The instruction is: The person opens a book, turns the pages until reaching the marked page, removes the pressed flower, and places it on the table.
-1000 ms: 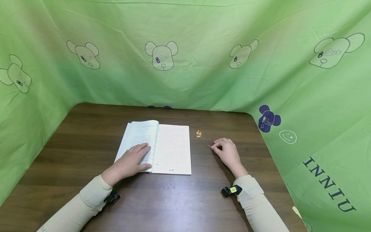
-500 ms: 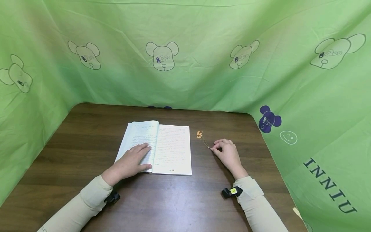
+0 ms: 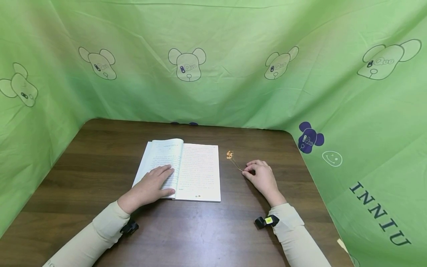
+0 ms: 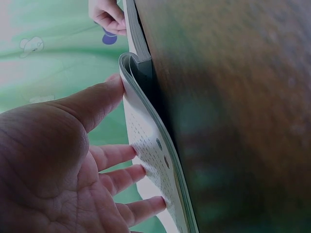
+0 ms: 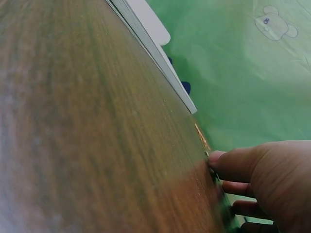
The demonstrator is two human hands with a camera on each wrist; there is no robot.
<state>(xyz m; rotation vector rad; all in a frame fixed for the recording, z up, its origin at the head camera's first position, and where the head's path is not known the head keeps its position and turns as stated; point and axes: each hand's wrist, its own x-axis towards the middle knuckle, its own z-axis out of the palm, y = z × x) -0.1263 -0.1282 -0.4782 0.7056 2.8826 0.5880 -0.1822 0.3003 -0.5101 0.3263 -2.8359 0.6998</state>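
An open book (image 3: 199, 172) lies on the table, its left-hand pages bowed up near the spine. My left hand (image 3: 151, 185) rests spread on the left page; in the left wrist view the fingertips (image 4: 156, 204) press the printed paper and the thumb sits by the fold. To the right of the book lies a dried flower (image 3: 229, 155) with small orange blooms and thin stems. My right hand (image 3: 261, 177) pinches the stem ends between thumb and forefinger, low over the table. From the right wrist view, the thumb (image 5: 228, 162) hides most of the stem.
The brown wooden table (image 3: 207, 237) has rounded far corners. A green curtain (image 3: 233, 100) printed with bear heads hangs around its back and sides. Black wrist cameras (image 3: 267, 221) sit at both cuffs.
Almost nothing differs. The right thumb and forefinger have closed slightly on the stem, and the flower has shifted a touch. The left hand stays on the page.
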